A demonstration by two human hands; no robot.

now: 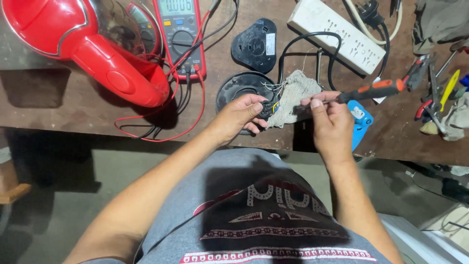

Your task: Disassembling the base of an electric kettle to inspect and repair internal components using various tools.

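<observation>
At a cluttered brown workbench (73, 105), grey concrete floor (58, 195) below

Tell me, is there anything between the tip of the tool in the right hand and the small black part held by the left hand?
Nothing visible. The right hand holds the orange-and-black screwdriver, its shaft aimed at the small black part pinched by the left hand. Only the grey cloth lies behind them.

Head view, steeply down, close.

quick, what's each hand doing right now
Left hand: closed on a small black part.
Right hand: closed on an orange-and-black screwdriver.
</observation>
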